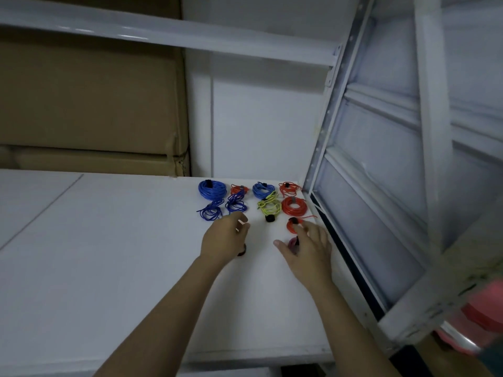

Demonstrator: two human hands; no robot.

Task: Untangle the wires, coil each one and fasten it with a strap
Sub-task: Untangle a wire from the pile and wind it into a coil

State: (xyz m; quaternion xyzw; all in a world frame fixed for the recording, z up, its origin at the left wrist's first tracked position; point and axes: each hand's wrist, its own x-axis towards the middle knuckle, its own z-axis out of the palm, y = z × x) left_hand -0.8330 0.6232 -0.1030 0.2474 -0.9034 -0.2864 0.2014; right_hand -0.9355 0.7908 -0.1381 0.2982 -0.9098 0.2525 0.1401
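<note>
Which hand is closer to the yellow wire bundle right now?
About equal, the left slightly nearer. Left hand lies below-left of the yellow wire bundle; right hand lies below-right, over red coils.

I am seeing through a single head-worn wide-angle camera, looking forward and down from above the near edge of the white tabletop (109, 268). It is facing the far wall, tilted so the metal rack frame (340, 131) leans across the right side. Both forearms are reaching in from the bottom edge, the left hand (223, 238) and right hand (307, 248) sitting mid-frame, at arm's length. No second view is sharing this scene.
</note>
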